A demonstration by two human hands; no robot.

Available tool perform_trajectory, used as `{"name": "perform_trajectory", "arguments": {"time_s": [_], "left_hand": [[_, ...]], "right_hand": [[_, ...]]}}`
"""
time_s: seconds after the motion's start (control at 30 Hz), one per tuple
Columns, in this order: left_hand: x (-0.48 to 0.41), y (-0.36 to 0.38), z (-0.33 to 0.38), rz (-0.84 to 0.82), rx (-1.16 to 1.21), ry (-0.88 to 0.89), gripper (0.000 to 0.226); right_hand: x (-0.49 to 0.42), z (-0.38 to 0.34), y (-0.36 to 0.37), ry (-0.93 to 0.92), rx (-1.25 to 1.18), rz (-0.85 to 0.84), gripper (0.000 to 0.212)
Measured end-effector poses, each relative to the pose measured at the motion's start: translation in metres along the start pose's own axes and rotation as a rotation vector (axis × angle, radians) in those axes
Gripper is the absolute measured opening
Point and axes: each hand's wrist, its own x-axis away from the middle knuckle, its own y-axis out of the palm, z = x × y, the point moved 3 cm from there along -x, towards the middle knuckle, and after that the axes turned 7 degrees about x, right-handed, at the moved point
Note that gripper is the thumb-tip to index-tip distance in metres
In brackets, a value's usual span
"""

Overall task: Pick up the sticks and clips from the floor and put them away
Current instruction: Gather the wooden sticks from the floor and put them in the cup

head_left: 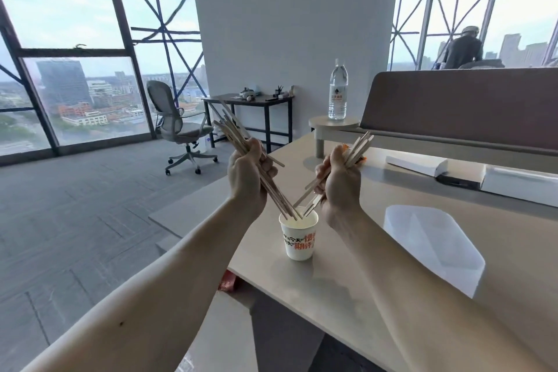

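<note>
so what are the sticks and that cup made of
The sticks look like wood or bamboo: pale tan, matte, thin flat strips. The cup looks like paper: matte white wall, printed lettering, rolled rim.

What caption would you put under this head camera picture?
Left hand and right hand each hold wooden sticks, tips meeting at a paper cup on the desk.

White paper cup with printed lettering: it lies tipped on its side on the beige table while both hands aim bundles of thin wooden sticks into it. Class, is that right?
No. The head view shows the white paper cup with printed lettering standing upright on the beige table, not tipped. The left hand and right hand do aim bundles of thin wooden sticks into it.
</note>
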Motion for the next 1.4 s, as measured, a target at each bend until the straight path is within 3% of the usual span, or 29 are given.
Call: {"name": "perform_trajectory", "arguments": {"time_s": [0.47,0.77,1.23,1.4], "left_hand": [[-0.001,-0.011,-0.038,-0.045,-0.069,0.02,0.025],[-0.001,-0.014,-0.051,-0.073,-0.102,-0.031,0.023],[0.004,-0.022,-0.055,-0.037,-0.241,0.038,0.023],[0.002,-0.028,-0.061,-0.112,-0.339,0.014,0.022]], "right_hand": [[-0.003,0.026,0.002,-0.077,0.274,0.048,0.057],[-0.004,0.033,0.004,-0.045,0.265,0.03,0.052],[-0.002,0.04,0.0,-0.054,0.376,0.047,0.048],[-0.003,0.04,-0.001,-0.043,0.401,0.055,0.044]]}}
